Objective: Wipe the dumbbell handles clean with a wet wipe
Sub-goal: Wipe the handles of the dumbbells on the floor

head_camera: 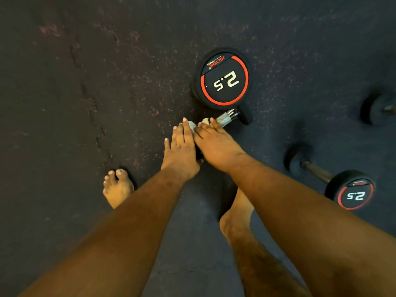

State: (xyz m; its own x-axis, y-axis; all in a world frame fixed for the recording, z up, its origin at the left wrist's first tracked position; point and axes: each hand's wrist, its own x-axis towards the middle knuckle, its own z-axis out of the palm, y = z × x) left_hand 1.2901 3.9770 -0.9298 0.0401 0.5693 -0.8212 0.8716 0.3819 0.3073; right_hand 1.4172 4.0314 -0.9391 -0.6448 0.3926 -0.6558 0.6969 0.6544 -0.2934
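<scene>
From above, both hands meet on one dumbbell's handle (225, 120): the right hand (216, 144) presses the wet wipe (196, 124) round it, the left hand (182, 146) lies flat, fingers straight. Two more dumbbells (330, 179) apparently wait.

Left hand (181, 151) and right hand (216, 144) side by side, fingers extended.

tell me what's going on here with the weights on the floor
A person bends over a 2.5 dumbbell on a dark gym floor. Both hands work at its metal handle: the right hand and left hand lie over a white wipe on it. Another 2.5 dumbbell lies to the right, untouched, and part of a third shows at the edge.
</scene>
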